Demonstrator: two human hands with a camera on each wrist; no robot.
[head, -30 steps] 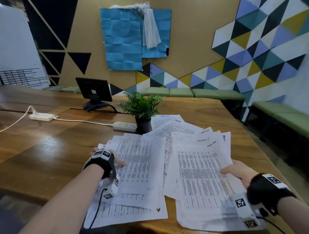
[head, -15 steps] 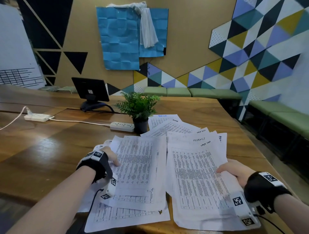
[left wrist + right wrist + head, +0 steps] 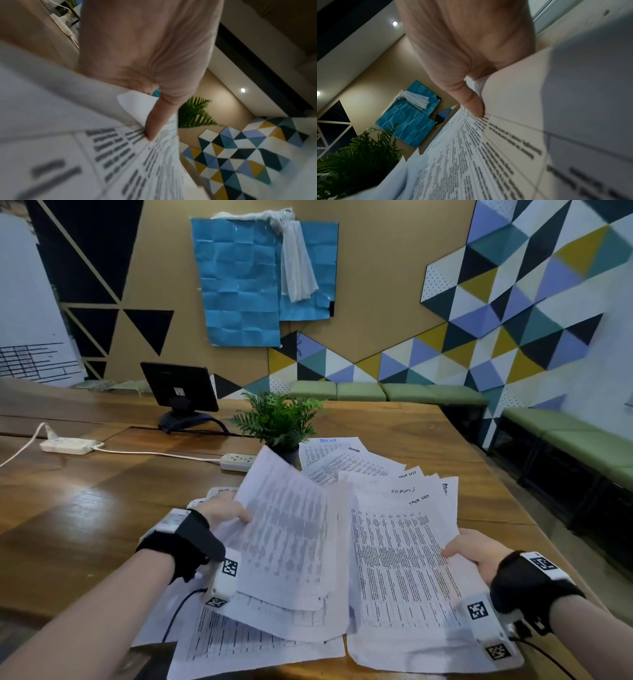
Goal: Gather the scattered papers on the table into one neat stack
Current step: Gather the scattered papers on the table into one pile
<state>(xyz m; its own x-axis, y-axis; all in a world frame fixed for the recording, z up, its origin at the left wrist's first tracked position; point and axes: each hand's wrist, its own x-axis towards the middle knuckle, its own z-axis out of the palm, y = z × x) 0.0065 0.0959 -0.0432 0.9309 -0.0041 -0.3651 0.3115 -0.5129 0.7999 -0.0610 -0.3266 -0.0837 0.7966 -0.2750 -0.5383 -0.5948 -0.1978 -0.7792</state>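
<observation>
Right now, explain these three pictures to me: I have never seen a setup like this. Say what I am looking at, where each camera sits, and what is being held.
No machine here: a person wears three cameras. The wide picture comes from the head; the two close ones come from the wrists, looking along each thumb.

The left hand pinches a lifted bundle of printed sheets, raised off the wooden table. The right hand pinches a second bundle by its right edge. More loose papers lie fanned beyond, and some beneath.

Also on the table: a potted plant, two power strips and a small dark screen on a stand.
</observation>
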